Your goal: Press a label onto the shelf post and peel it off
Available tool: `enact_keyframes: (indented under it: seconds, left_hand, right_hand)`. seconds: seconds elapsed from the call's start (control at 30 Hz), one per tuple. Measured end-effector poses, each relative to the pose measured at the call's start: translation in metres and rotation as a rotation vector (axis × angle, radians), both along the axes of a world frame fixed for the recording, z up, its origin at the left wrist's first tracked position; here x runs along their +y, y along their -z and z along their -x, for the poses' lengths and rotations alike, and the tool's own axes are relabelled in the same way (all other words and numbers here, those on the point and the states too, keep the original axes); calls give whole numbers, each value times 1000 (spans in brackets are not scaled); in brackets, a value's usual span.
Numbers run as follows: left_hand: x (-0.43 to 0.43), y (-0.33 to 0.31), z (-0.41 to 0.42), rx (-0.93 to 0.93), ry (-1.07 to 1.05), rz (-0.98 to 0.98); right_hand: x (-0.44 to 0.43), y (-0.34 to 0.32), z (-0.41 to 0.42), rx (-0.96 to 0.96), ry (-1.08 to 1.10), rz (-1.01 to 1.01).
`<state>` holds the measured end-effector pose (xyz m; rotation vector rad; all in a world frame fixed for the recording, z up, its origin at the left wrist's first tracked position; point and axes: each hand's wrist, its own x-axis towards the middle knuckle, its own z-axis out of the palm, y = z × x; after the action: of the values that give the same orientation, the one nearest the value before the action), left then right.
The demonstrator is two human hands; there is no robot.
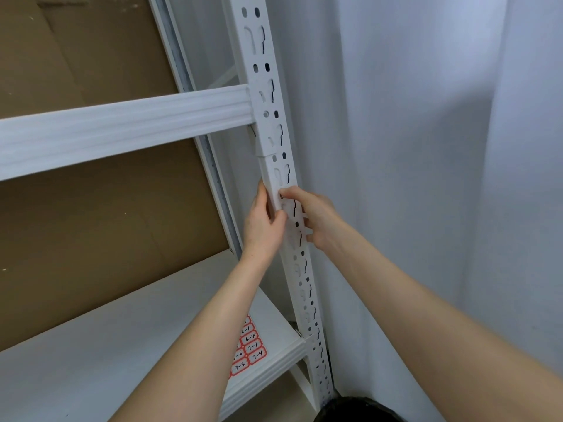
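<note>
Both of the person's hands were on the white slotted upright [281,175] at the front right corner of the shelving rack, a little below the spot where the white crossbeam [122,129] hooked into it. The left hand [263,222] was clasped on the post's left edge, fingers wrapped behind it and the thumb lying across its front face. The right hand [313,217] gripped it from the other side, with the thumb pressed on the front near one of the keyhole slots and the fingers curled round the right edge; something small and white showed between those fingers, but I could not tell what it was. The two hands sat nearly level, with the post between them and the thumbs close together. The post ran tall and slightly tilted in the view, from the top of the rack down past the white shelf board [106,360] to the floor. On that board, just beside the left forearm, lay a sheet of red-bordered labels [249,351] with handwritten numbers such as 7-1 and 7-4. Brown cardboard [91,233] backed the rack behind the beam, and a pale curtain [426,178] hung just to the right of the post.
</note>
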<state>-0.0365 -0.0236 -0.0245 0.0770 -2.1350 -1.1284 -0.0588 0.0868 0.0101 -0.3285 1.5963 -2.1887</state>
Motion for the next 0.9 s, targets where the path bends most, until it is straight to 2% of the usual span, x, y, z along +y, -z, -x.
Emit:
enact_keyframes:
  seconds: [0.9]
  left_hand:
    - [1, 0, 1, 8, 5, -22]
  right_hand:
    - [-2, 6, 2, 49, 38, -17]
